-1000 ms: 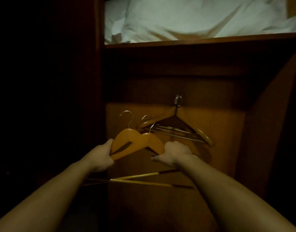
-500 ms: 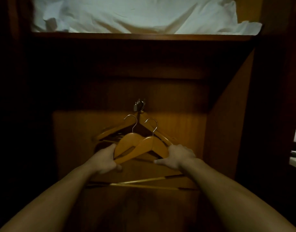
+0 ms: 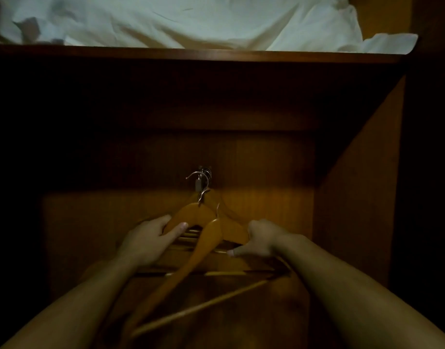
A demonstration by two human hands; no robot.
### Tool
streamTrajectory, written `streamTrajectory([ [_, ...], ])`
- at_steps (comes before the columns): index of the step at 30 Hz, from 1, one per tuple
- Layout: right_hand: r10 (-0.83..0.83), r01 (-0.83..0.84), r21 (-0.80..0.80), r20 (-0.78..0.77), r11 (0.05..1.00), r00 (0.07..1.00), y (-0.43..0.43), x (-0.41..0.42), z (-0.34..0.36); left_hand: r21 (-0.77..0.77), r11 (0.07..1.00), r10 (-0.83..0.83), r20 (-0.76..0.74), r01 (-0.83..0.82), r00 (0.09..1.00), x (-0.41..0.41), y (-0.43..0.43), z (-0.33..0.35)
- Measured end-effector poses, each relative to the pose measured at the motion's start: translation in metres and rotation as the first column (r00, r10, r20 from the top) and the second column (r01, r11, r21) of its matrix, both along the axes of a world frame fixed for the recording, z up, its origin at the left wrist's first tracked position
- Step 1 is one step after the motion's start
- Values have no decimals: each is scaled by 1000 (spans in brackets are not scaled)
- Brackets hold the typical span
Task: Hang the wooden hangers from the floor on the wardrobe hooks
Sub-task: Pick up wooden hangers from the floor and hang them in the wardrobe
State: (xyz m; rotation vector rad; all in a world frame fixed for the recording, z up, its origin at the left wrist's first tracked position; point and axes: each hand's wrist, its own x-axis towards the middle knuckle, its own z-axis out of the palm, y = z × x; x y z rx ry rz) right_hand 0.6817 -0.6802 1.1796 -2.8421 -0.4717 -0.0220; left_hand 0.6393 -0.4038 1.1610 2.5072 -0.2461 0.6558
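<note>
Inside a dim wardrobe, a metal hook is fixed on the back panel with hanger wires crowded on it. My left hand grips the left shoulder of one wooden hanger, whose wire hook is up at the wardrobe hook. My right hand holds a second wooden hanger; it tilts steeply, with its long arm and trouser bar running down toward the lower left. Behind them, mostly hidden, another hanger hangs on the same hook.
A wooden shelf spans the top, with white crumpled bedding lying on it. The wardrobe's side panel stands at the right. The left side is too dark to make out.
Both hands have raised the two hangers toward the wardrobe hook. The left hanger's wire now reaches the hook. The right hanger has tipped over steeply. The view has shifted right and closer.
</note>
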Motion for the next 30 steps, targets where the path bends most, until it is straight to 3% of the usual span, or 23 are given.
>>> streamTrajectory([
  [3, 154, -153, 39, -26, 987, 988, -3, 5, 16, 150, 986, 62, 78, -73, 995, 9, 7, 11],
  [7, 191, -192, 86, 23, 978, 981, -18, 17, 36, 233, 964, 113, 74, -127, 991, 15, 15, 11],
  [13, 186, -190, 389, 49, 902, 981, -46, 35, 46, 172, 973, 135, 112, -153, 985, 24, 2, -3],
  [21, 203, -181, 456, 1, 872, 979, -55, 49, 46, 159, 964, 177, 217, -213, 960, 17, 2, -10],
  [26, 197, -145, 556, -35, 819, 980, -58, 53, 50, 263, 923, 204, 287, -281, 936, 11, -4, 6],
  [30, 204, -144, 582, -39, 800, 978, -51, 50, 51, 151, 950, 199, 384, -274, 902, 15, -3, 22],
])
